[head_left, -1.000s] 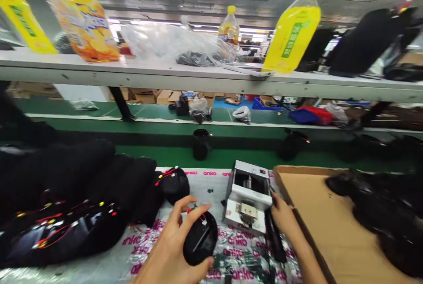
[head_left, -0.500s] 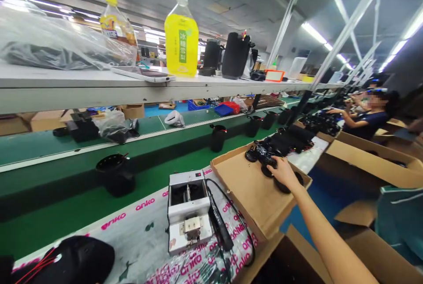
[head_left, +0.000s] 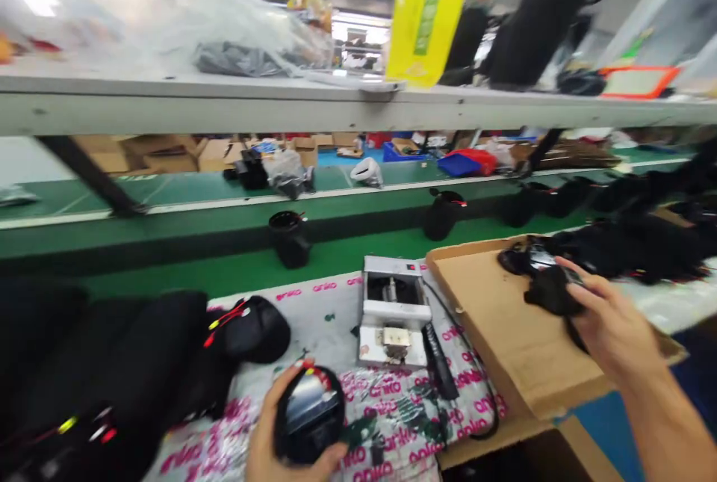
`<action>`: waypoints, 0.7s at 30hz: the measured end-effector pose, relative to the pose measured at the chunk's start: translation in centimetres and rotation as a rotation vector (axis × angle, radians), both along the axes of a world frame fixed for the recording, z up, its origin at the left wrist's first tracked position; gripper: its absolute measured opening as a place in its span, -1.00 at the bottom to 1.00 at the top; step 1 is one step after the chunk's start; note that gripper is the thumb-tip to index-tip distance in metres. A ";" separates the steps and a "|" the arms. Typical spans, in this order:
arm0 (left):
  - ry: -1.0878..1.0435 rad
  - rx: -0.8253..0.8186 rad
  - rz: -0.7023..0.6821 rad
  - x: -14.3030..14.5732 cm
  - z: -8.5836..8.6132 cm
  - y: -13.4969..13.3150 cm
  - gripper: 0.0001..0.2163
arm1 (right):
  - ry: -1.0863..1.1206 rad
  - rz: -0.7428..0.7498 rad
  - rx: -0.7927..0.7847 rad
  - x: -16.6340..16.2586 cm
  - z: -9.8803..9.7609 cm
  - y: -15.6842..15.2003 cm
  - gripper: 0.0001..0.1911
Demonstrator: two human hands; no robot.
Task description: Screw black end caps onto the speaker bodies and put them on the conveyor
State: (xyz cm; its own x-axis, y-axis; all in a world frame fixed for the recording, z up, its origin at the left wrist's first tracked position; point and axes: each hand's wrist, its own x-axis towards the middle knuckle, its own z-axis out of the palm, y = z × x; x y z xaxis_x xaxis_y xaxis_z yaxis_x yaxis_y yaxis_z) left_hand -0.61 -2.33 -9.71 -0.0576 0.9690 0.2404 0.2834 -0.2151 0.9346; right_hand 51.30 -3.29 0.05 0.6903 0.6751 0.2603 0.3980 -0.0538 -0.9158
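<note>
My left hand [head_left: 267,430] is wrapped round a black round housing [head_left: 311,418], low in the middle of the view. One end of the housing faces up, with a glossy grey patch and bits of red and yellow at its top. Over the cardboard tray [head_left: 504,347], my right hand [head_left: 616,325] grips a small black plastic part [head_left: 552,290] between thumb and fingers. Motion blurs its exact shape. Just behind it, other black parts [head_left: 518,256] lie at the tray's far edge.
A white-grey bench device [head_left: 395,310] with a black-handled tool [head_left: 440,366] stands between my hands. Black sleeves with red and yellow connectors [head_left: 151,362] are piled at left. Beyond runs a green conveyor [head_left: 358,250] carrying black cylinders. A shelf [head_left: 252,112] holding bottles crosses above.
The view has swung left and down. My left hand has come into view holding the black housing. My right hand has a black part in its grip, close to where it was reaching.
</note>
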 end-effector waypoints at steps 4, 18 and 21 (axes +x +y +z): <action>-0.027 0.009 -0.177 0.0 0.0 -0.2 -0.08 | 0.036 0.679 -0.210 -9.0 -0.4 -3.0 -0.59; 0.114 0.037 -0.170 0.1 6.9 1.1 -0.93 | -0.599 1.127 -0.452 -24.2 -15.8 -5.8 -0.28; 0.165 0.043 -0.232 0.1 7.0 1.6 -0.92 | -0.384 1.111 -0.497 -23.6 -13.4 -5.8 -0.42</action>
